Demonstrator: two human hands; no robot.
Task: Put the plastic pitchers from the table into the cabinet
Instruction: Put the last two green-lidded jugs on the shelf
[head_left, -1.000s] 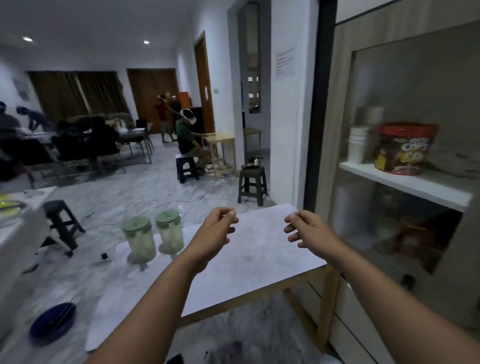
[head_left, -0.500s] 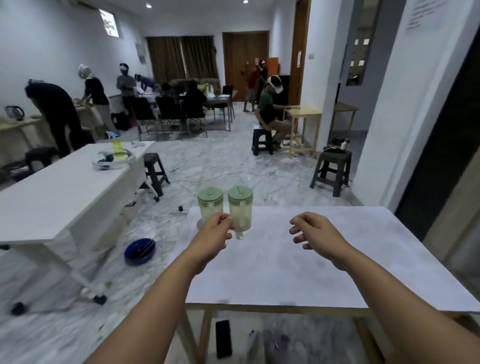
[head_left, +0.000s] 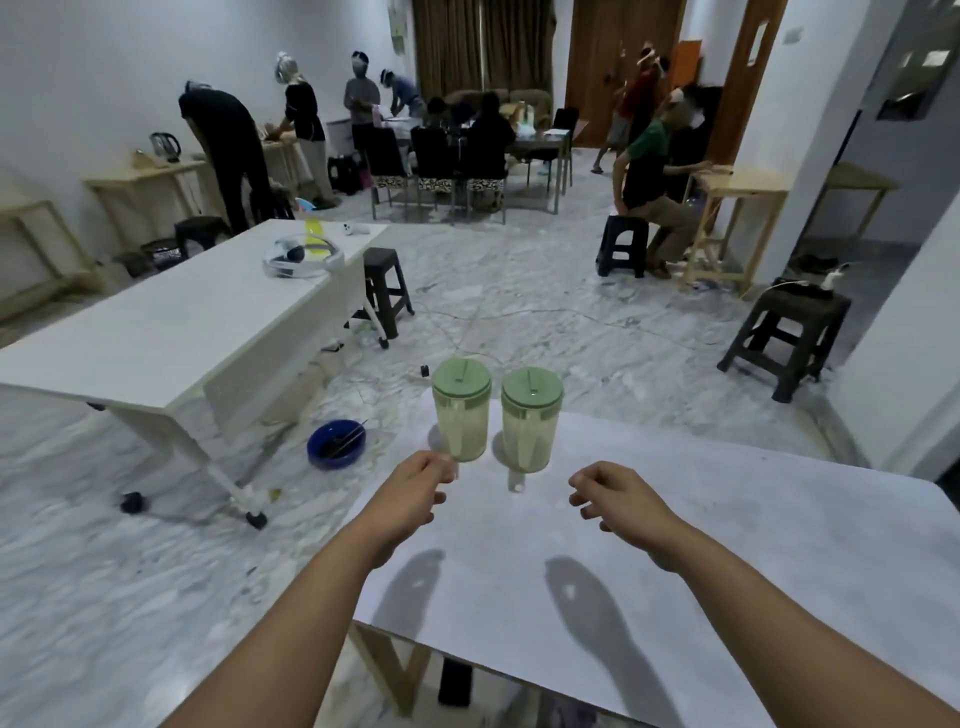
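Two bare forearms reach forward over a matte, faintly mottled white table with a pale wooden frame beneath; both arms cast soft dark shadows on its top. The left hand hovers above the table's left edge, fingers loosely curled and holding nothing, its fingertips just short of the handle of the left pitcher. The right hand hangs likewise, fingers bent inward in a loose, empty curl, a little to the right of the right pitcher and apart from it.

The two pitchers stand upright side by side near the table's far left corner, close together; whether they touch is unclear. Each is a translucent, yellowish plastic cylinder capped by a round, sage-green lid, with a clear handle facing the person.

Beyond the table, the floor is glossy grey-veined marble. A round dark-blue bowl holding thin sticks sits on it beside a long white folding table on castors. A headset lies on that table. Square black plastic stools stand farther off, and people gather around tables at the back.
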